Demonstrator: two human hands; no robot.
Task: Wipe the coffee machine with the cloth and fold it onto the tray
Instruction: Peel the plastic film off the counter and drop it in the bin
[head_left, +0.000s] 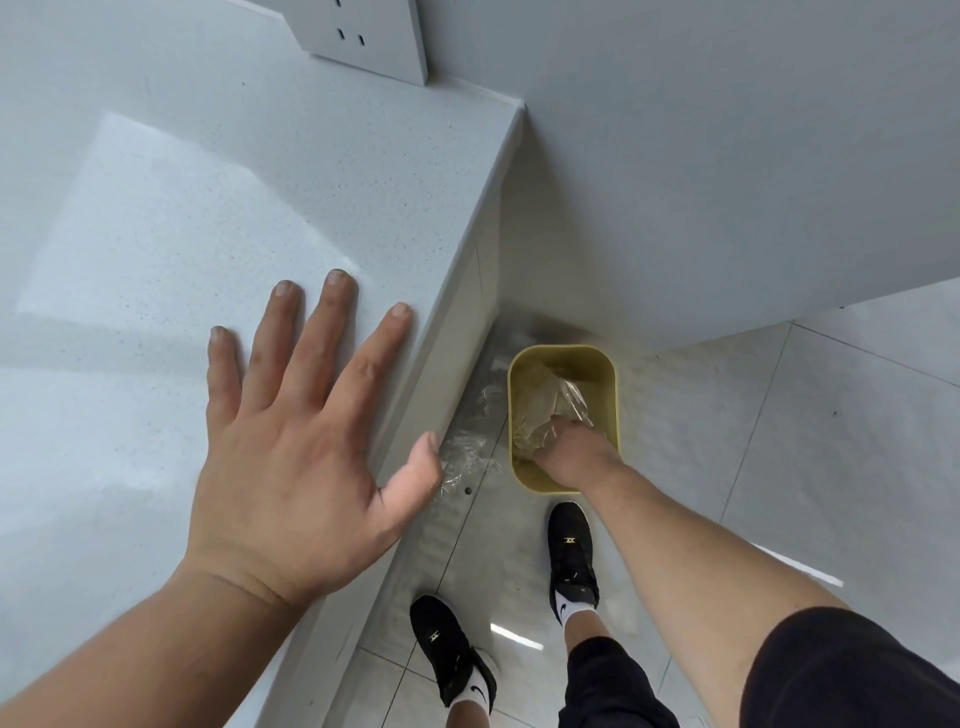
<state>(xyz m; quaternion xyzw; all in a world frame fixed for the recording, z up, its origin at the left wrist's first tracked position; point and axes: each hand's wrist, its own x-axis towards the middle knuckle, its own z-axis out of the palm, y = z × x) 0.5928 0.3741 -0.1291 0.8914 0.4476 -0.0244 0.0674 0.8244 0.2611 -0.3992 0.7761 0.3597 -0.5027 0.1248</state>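
Setting: pale speckled countertop (156, 218) fills the left side, meeting a grey wall (727, 156); light floor tiles (831, 415) lie below on the right
Socket block: a white power outlet unit (363, 36) stands at the back of the counter, well apart from both hands
Left hand: the left hand (291, 431) lies palm down near the counter's edge, fingers (332, 322) straight and spread, thumb out over the edge, holding nothing; judged to be a brace while the body leans down to the right
Loose plastic: crumpled clear film (467, 457) lies on the floor against the cabinet base, just beside the bin
Bin: a yellow rectangular bin (613, 384) stands on the floor in the corner below the counter's end, clear plastic inside; its long axis runs away from the person toward the wall
Right hand: the right hand (571, 452) reaches down into the bin, fingers curled into the plastic liner (561, 400); whether they grip it or only press it, I cannot tell
Feet: black shoes (571, 556) stand just short of the bin
Task's things: coffee machine, cloth and tray are all out of view, so the cloth's direction and long axis cannot be told
Stage: judged a side action at the bin, with wiping and folding not shown as done
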